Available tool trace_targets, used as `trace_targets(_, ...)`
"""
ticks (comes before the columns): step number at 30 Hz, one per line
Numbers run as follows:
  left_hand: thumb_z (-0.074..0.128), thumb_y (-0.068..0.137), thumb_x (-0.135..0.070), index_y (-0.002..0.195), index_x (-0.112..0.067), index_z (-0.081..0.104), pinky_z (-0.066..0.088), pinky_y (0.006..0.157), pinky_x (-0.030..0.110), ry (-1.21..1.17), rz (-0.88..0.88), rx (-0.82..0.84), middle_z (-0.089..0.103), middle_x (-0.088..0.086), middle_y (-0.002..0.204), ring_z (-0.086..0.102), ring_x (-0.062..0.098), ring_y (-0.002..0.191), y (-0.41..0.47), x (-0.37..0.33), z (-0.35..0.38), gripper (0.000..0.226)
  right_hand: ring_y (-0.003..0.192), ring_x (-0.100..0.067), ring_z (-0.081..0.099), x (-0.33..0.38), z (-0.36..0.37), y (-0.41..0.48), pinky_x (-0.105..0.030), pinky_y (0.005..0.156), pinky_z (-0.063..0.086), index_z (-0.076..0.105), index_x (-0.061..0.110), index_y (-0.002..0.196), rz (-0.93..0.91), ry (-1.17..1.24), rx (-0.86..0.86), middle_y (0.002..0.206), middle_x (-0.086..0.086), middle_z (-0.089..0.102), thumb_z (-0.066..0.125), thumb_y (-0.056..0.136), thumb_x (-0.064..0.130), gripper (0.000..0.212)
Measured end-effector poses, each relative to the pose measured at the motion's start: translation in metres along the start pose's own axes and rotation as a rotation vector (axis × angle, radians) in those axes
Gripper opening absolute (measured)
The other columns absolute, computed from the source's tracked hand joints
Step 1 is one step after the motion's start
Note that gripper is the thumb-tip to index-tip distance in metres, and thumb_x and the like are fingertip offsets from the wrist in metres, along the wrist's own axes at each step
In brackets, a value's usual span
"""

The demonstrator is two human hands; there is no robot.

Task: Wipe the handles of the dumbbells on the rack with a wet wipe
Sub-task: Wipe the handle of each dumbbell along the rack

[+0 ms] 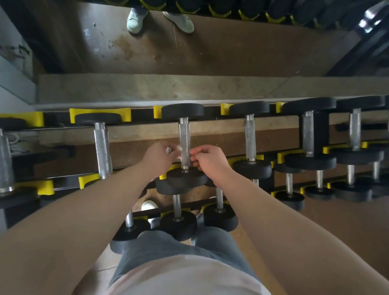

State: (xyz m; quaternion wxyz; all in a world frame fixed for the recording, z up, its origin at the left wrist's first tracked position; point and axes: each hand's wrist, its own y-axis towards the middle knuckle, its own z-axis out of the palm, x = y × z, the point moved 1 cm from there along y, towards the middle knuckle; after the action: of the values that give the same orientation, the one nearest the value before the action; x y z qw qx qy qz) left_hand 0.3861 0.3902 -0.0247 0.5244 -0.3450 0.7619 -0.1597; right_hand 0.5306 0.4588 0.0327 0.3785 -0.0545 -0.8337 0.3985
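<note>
i count seven dumbbells with black round ends and knurled silver metal handles (185, 135) on the top tier of the black-and-yellow metal rack (99, 114), one crumpled white wet wipe (173, 148), and two hands: left hand (159, 155), right hand (211, 162). the lower tier is too crowded to count.

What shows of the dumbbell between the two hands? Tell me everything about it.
The silver-handled dumbbell with black round heads lies on the top tier of the black metal rack, its handle pointing away from the person and its far head beside a yellow plastic cradle. The handle looks like knurled metal, the heads like matte rubber. The left hand holds a crumpled white wet wipe against the handle's left side near its lower end. The right hand pinches the right side there.
</note>
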Motion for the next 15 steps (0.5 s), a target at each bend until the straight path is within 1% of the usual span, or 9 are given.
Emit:
trace_targets(2,0.065,0.100,-0.027,0.104,-0.012,0.070,0.050,0.077,0.037,0.218,-0.005,0.098,0.069,0.009,0.098,0.062,0.024,0.091,-0.011,0.008,0.006,0.016,0.089,-0.013,0.069,-0.002,0.003,-0.001,-0.035,0.091,0.058,0.070,0.027,0.096,0.005,-0.009,-0.020,0.096,0.003,0.072,0.056,0.098,0.007,0.025)
trace_targets(3,0.065,0.100,-0.025,0.104,-0.012,0.070,0.049,0.073,0.035,0.244,-0.013,0.122,0.069,0.011,0.099,0.061,0.023,0.088,-0.015,0.010,0.007,0.015,0.090,-0.013,0.068,-0.002,0.004,-0.002,-0.035,0.092,0.057,0.070,0.027,0.096,0.008,-0.010,-0.029,0.096,0.003,0.072,0.055,0.098,0.007,0.025)
trace_targets(5,0.066,0.100,-0.024,0.109,-0.010,0.071,0.047,0.071,0.033,0.116,-0.056,0.106,0.069,0.011,0.100,0.060,0.023,0.088,-0.015,0.008,0.007,0.017,0.092,-0.014,0.068,-0.002,0.003,-0.003,-0.035,0.091,0.057,0.070,0.026,0.097,0.010,-0.010,-0.029,0.097,0.003,0.072,0.056,0.098,0.007,0.024)
trace_targets(9,0.065,0.098,-0.020,0.115,-0.011,0.076,0.055,0.091,0.045,-0.283,-0.126,-0.066,0.072,0.014,0.111,0.067,0.036,0.107,0.004,-0.012,-0.002,0.022,0.093,-0.012,0.068,0.001,0.001,-0.003,-0.029,0.087,0.056,0.069,0.028,0.094,-0.002,-0.019,0.002,0.098,0.004,0.072,0.057,0.099,0.007,0.025)
trace_targets(10,0.065,0.097,-0.017,0.113,-0.013,0.077,0.057,0.087,0.046,-0.345,-0.144,-0.099,0.073,0.015,0.112,0.068,0.038,0.102,0.011,-0.016,-0.003,0.021,0.093,-0.012,0.068,0.001,0.000,-0.004,-0.029,0.087,0.056,0.069,0.028,0.092,-0.004,-0.024,0.003,0.098,0.004,0.072,0.056,0.099,0.007,0.026)
trace_targets(11,0.064,0.096,-0.016,0.110,-0.015,0.077,0.059,0.074,0.040,-0.395,-0.154,-0.124,0.073,0.015,0.109,0.069,0.035,0.087,0.016,-0.020,-0.004,0.019,0.093,-0.013,0.069,0.001,-0.001,-0.003,-0.030,0.088,0.057,0.069,0.029,0.092,-0.005,-0.024,0.003,0.098,0.004,0.072,0.056,0.099,0.007,0.026)
trace_targets(12,0.064,0.097,-0.015,0.109,-0.014,0.076,0.053,0.058,0.030,-0.417,-0.158,-0.138,0.072,0.014,0.102,0.063,0.028,0.068,0.020,-0.022,-0.003,0.017,0.093,-0.013,0.069,0.001,-0.002,-0.003,-0.031,0.089,0.057,0.069,0.028,0.092,-0.004,-0.019,0.005,0.098,0.004,0.072,0.056,0.099,0.007,0.026)
trace_targets(13,0.064,0.098,-0.015,0.110,-0.013,0.075,0.043,0.049,0.023,-0.418,-0.168,-0.135,0.069,0.013,0.095,0.053,0.021,0.057,0.021,-0.022,-0.004,0.017,0.094,-0.013,0.069,0.000,-0.002,-0.003,-0.031,0.090,0.057,0.069,0.028,0.092,-0.004,-0.013,0.012,0.098,0.003,0.072,0.056,0.099,0.007,0.026)
trace_targets(15,0.065,0.098,-0.014,0.109,-0.008,0.074,0.038,0.050,0.022,-0.342,-0.139,-0.056,0.066,0.013,0.090,0.050,0.019,0.061,0.020,-0.011,-0.002,0.016,0.093,-0.012,0.069,-0.001,-0.004,-0.001,-0.032,0.091,0.057,0.069,0.027,0.094,-0.003,-0.010,0.024,0.099,0.003,0.072,0.057,0.099,0.008,0.024)
